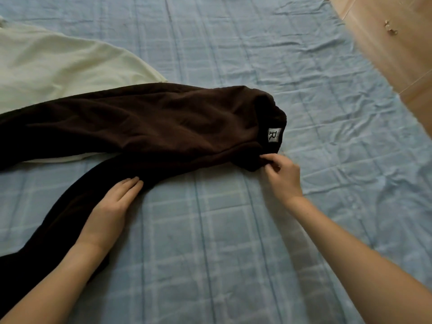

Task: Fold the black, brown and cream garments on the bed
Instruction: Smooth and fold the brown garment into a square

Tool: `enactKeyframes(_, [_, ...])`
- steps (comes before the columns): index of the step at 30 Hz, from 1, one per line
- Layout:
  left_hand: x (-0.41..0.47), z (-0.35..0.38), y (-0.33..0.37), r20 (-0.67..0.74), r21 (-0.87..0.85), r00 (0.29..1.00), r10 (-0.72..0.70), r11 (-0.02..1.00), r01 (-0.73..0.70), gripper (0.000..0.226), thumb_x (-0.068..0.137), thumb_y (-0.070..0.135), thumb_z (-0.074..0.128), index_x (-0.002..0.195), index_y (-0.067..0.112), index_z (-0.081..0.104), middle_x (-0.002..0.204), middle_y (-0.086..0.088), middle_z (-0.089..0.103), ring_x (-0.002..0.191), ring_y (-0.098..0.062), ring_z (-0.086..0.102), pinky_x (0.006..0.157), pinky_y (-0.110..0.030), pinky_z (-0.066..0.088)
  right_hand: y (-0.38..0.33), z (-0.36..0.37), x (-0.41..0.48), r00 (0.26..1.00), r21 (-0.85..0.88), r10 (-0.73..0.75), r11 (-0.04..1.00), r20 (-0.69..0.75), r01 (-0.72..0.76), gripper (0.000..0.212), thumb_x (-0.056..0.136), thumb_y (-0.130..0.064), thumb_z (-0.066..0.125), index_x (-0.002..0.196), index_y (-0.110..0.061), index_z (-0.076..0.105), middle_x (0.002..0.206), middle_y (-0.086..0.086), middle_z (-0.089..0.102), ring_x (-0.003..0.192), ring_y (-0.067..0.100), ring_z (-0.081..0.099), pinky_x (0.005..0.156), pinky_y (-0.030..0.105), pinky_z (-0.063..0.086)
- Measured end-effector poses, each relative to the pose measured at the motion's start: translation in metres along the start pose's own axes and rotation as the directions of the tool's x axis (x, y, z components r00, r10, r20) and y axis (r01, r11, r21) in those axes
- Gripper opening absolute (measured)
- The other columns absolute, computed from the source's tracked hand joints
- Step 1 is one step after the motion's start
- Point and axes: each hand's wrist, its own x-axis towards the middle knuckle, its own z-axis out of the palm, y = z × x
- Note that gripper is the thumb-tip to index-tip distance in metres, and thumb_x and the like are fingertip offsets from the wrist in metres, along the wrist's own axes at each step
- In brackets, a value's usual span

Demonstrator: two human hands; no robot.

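Note:
A dark brown garment [149,122] lies bunched across the bed from the left edge to the middle, a white "R" label [274,135] showing at its right end. A long part of it trails down toward the lower left. My left hand [112,206] lies flat with straight fingers on that trailing part. My right hand [281,175] pinches the brown fabric's edge just below the label. A cream garment [58,64] is spread at the upper left, partly under the brown one. No black garment can be told apart.
The bed wears a wrinkled blue checked sheet [233,230]. Beige floor tiles [397,47] show past the bed's right edge at the upper right, with a small object [390,28] lying on them.

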Motion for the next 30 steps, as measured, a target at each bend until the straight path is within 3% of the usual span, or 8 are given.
enactKeyframes(4, [-0.002,-0.018,0.009,-0.071,-0.056,0.997,0.030,0.998,-0.034,0.056,0.066,-0.034,0.063,0.116,-0.010,0.065,0.122,-0.027,0.063,0.110,-0.045,0.063,0.099,-0.050,0.043,0.000,-0.032,-0.007,0.994,-0.052,-0.090,0.994,0.055,0.093,0.027,0.082,0.013,0.059,0.101,-0.001,0.074,0.096,0.013,0.074,0.088,0.026,0.067,0.075,0.015,0.039])
enactKeyframes(7, [-0.023,-0.041,0.012,-0.132,-0.104,0.989,0.066,0.991,-0.080,0.046,0.076,-0.023,0.064,0.116,-0.002,0.068,0.122,-0.016,0.066,0.110,-0.031,0.065,0.102,-0.036,0.045,0.004,-0.078,-0.011,0.998,-0.038,-0.045,0.998,-0.048,0.044,0.029,0.082,0.010,0.055,0.096,-0.007,0.074,0.086,0.001,0.070,0.080,0.003,0.059,0.071,0.003,0.038])
enactKeyframes(10, [-0.052,-0.065,0.018,-0.188,-0.224,0.979,0.083,0.967,-0.125,0.041,0.084,-0.005,0.061,0.122,0.009,0.068,0.126,0.001,0.064,0.116,-0.008,0.058,0.107,-0.018,0.039,0.012,-0.132,-0.008,0.982,-0.100,0.030,0.994,-0.185,-0.049,0.037,0.079,0.009,0.048,0.096,-0.011,0.075,0.085,-0.001,0.067,0.080,-0.001,0.056,0.070,0.001,0.036])
enactKeyframes(13, [-0.069,-0.061,0.028,0.017,-0.215,0.998,0.066,0.975,-0.060,0.041,0.086,-0.006,0.062,0.122,0.012,0.068,0.128,0.001,0.063,0.120,-0.017,0.059,0.107,-0.021,0.038,0.016,-0.150,-0.009,0.991,-0.179,0.131,0.975,-0.024,-0.133,0.045,0.083,0.012,0.044,0.107,-0.012,0.073,0.103,0.010,0.072,0.100,0.023,0.065,0.080,0.017,0.043])
enactKeyframes(16, [-0.081,-0.044,0.051,0.243,0.055,0.970,0.017,0.998,-0.031,0.036,0.096,0.012,0.056,0.132,0.010,0.061,0.141,-0.013,0.053,0.131,-0.039,0.049,0.111,-0.048,0.036,0.010,-0.134,-0.033,0.956,-0.264,0.231,0.948,0.181,-0.179,0.060,0.087,0.011,0.042,0.140,-0.015,0.053,0.129,0.020,0.060,0.118,0.038,0.056,0.098,0.040,0.045])
enactKeyframes(20, [-0.101,-0.027,0.088,0.039,0.143,0.982,0.186,0.971,-0.190,0.054,0.087,0.027,0.042,0.136,0.010,0.057,0.142,-0.011,0.053,0.131,-0.036,0.050,0.109,-0.055,0.035,-0.009,-0.101,-0.102,0.995,-0.497,-0.099,0.864,-0.014,0.079,0.056,0.075,0.007,0.061,0.131,0.000,0.058,0.119,0.030,0.055,0.105,0.049,0.054,0.092,0.053,0.047])
enactKeyframes(25, [-0.099,0.006,0.112,0.011,0.223,0.966,0.258,0.941,-0.254,0.053,0.080,0.012,0.056,0.133,0.009,0.059,0.139,-0.009,0.056,0.127,-0.033,0.054,0.107,-0.055,0.040,-0.007,-0.052,-0.151,0.926,-0.491,-0.292,0.786,0.241,0.376,0.051,0.064,0.005,0.080,0.114,0.004,0.069,0.108,0.024,0.067,0.094,0.042,0.067,0.073,0.046,0.056])
enactKeyframes(30, [-0.076,0.033,0.092,-0.029,0.244,0.987,0.158,0.959,-0.147,0.048,0.088,0.015,0.055,0.136,0.006,0.056,0.141,-0.011,0.055,0.128,-0.033,0.053,0.106,-0.050,0.041,0.019,-0.028,-0.126,0.921,-0.516,-0.339,0.764,0.190,0.388,0.053,0.066,0.000,0.079,0.118,-0.004,0.070,0.114,0.022,0.066,0.103,0.037,0.066,0.083,0.050,0.052])
